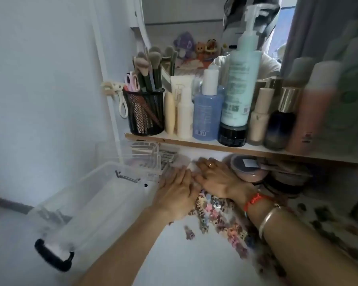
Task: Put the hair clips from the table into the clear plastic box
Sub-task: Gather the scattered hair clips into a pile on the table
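Note:
A heap of small pastel and leopard-print hair clips [221, 215] lies on the white table, between and under my two hands. My left hand [177, 195] lies flat, fingers straight, at the heap's left edge beside the clear plastic box [87, 205]. My right hand [217, 178], with a ring, a red string and a metal bangle, rests flat, fingers extended, over the heap's far side. The box stands open at the left, with black latch handles [53, 256]. I see no clips inside it. More clips [329, 230] lie scattered to the right.
A wooden shelf [236, 148] hangs just above the hands, holding a black mesh cup of brushes [146, 112] and several bottles. Under it sit a clear organiser [147, 155] and round powder jars [250, 170]. A wall is at the left.

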The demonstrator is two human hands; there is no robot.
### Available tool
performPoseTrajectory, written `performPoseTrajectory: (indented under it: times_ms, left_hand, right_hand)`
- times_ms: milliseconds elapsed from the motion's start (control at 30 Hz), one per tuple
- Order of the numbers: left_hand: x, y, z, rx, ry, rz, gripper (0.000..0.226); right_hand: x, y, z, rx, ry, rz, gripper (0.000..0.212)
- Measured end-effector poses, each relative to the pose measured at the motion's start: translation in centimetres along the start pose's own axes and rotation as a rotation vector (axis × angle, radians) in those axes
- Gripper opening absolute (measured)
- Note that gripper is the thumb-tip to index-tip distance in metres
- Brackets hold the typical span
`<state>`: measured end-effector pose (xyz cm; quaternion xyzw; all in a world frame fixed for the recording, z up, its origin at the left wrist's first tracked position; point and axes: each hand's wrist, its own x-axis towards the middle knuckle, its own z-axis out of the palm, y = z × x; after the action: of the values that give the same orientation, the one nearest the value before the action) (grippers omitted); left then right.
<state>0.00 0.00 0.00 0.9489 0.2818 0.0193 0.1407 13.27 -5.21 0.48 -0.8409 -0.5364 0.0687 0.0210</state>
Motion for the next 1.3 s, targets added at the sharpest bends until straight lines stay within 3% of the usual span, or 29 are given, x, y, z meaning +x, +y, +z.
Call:
performPoseTrajectory:
  times_ms: [333,467,600,733,1067,1300]
  left_hand:
    - [-0.3,0.2,0.2,0.045,-0.066,0.022,0.058]
    - [-0.7,0.7,0.2,0.029,-0.094,0.08,0.057]
    - [-0.6,0.5,0.1,-0.059,-0.066,0.115,0.056]
    - [-0.6,-0.2,-0.4,-0.079,-0.008,0.124,0.055]
    - [0.1,-0.3,-0.2,0.014,-0.081,0.057,0.055]
    - [-0.1,0.0,-0.1,-0.033,-0.051,0.089,0.051]
  right_hand:
    - [-3.2,-1.1,-0.6,0.176,-0.099,0.058,0.049]
    - [-4.0,-0.8,0.0,0.218,0.011,0.054,0.036]
    - [-2.5,-1.2,-0.6,0.17,0.149,0.035,0.044]
    - [0.1,-1.7,-1.1,-0.004,0.09,0.076,0.048]
    - [-0.2,-1.7,-0.6,0.17,0.1,0.144,0.048]
    - [-2.5,-2.8,-1.1,0.093,0.165,0.169,0.038]
